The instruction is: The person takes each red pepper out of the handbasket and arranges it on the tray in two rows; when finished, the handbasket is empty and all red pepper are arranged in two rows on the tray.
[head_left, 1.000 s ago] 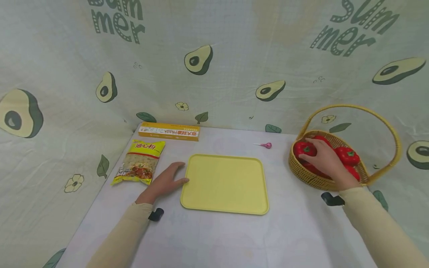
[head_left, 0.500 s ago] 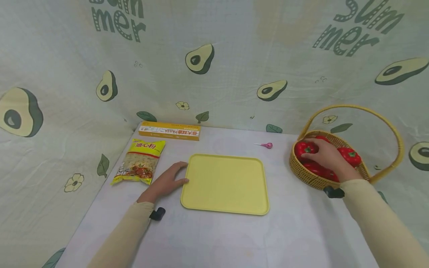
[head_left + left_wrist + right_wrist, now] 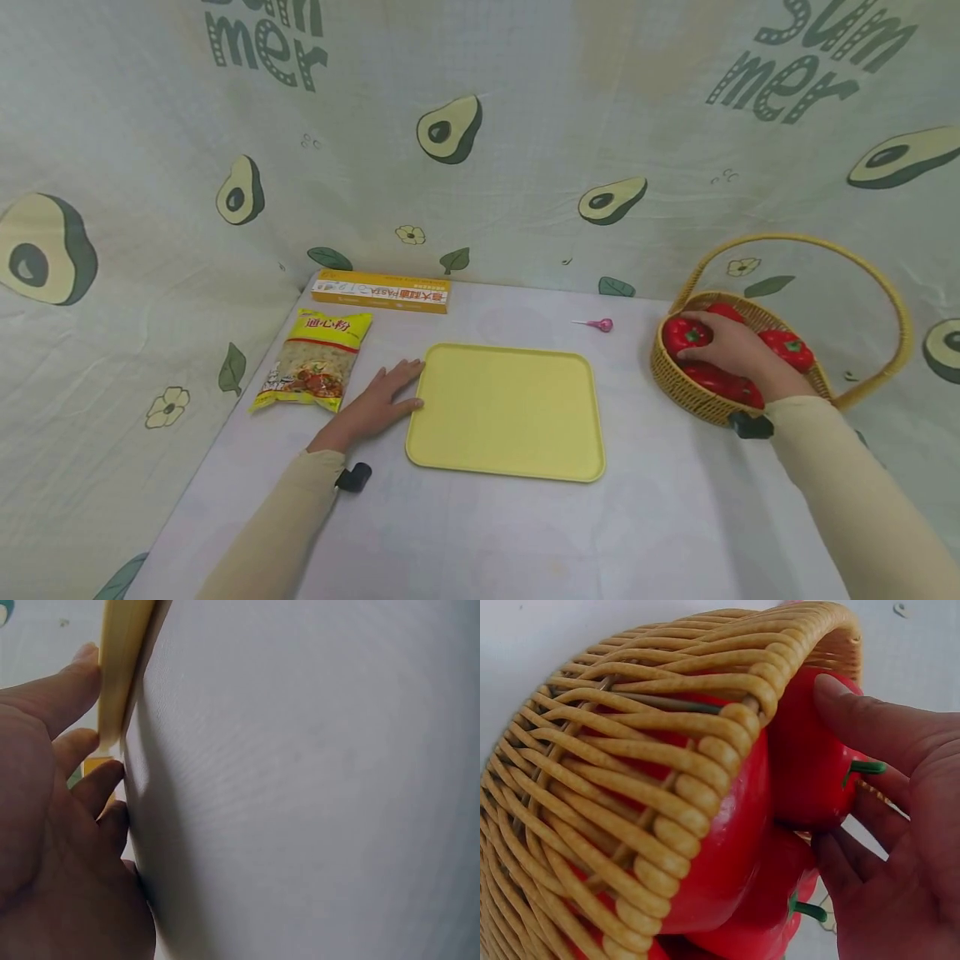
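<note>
My right hand (image 3: 726, 347) reaches into a wicker basket (image 3: 688, 398) and holds a red bell pepper (image 3: 685, 334). In the right wrist view, the thumb presses one side of that bell pepper (image 3: 810, 761) near its green stem, with the fingers curled on the other side. More red peppers (image 3: 731, 855) lie in the basket beneath it. My left hand (image 3: 373, 406) lies low beside a yellow rectangular tray (image 3: 506, 410), fingers extended. Its thumb and fingertips touch the rim of the tray (image 3: 120, 667) in the left wrist view.
A yellow bag of pasta (image 3: 315, 360) lies left of the left hand. An orange pasta box (image 3: 380, 292) stands at the back. A pink lollipop (image 3: 602, 324) lies between tray and basket. The basket's tall handle (image 3: 892, 287) arches over its right side.
My right hand has settled slightly lower round the red bell pepper, which stays in the basket. My left fingers have spread a little at the tray's edge. The head view has shifted slightly.
</note>
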### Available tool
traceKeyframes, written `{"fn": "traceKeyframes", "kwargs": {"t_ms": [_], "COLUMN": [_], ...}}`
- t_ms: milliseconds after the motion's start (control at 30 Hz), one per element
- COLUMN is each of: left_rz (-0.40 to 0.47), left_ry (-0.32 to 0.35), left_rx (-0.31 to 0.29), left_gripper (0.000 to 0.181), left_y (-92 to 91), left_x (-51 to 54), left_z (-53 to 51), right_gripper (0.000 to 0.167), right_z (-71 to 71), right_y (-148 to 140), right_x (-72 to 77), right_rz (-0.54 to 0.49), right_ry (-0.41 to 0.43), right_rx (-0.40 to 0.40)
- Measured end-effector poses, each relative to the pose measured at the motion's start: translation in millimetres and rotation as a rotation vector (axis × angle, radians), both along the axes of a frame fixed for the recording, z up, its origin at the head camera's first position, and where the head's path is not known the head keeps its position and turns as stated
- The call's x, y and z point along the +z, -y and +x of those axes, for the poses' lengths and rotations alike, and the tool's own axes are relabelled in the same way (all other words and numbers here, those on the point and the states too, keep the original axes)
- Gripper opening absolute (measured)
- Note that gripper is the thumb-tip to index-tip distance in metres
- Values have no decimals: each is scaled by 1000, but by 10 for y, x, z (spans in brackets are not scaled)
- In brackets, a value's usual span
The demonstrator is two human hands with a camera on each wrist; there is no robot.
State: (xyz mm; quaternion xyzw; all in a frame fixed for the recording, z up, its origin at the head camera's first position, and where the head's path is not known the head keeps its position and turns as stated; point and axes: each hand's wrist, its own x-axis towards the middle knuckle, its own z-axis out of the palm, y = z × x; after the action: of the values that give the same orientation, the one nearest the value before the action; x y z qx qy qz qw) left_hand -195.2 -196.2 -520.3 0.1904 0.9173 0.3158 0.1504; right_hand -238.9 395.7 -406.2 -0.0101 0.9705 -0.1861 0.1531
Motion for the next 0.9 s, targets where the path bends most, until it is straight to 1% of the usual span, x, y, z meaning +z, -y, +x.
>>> {"fn": "traceKeyframes", "kwargs": {"t_ms": [233, 433, 600, 900], "left_rz": [17, 22, 16, 22], "left_ry": [-17, -21, -19, -21], "left_rx": [-24, -25, -25, -27], "left_gripper": [75, 75, 74, 73], "left_y": [6, -1, -2, -2], "left_x": [-47, -58, -43, 12], "left_z": [-15, -21, -14, 12], "right_gripper": [90, 89, 92, 96], "right_z": [15, 21, 16, 36], "right_y": [18, 10, -10, 7], "right_x": [25, 19, 7, 41], "right_rz": [18, 23, 17, -2], "right_ry": [5, -11, -17, -21], "right_rx": [1, 13, 21, 20]}}
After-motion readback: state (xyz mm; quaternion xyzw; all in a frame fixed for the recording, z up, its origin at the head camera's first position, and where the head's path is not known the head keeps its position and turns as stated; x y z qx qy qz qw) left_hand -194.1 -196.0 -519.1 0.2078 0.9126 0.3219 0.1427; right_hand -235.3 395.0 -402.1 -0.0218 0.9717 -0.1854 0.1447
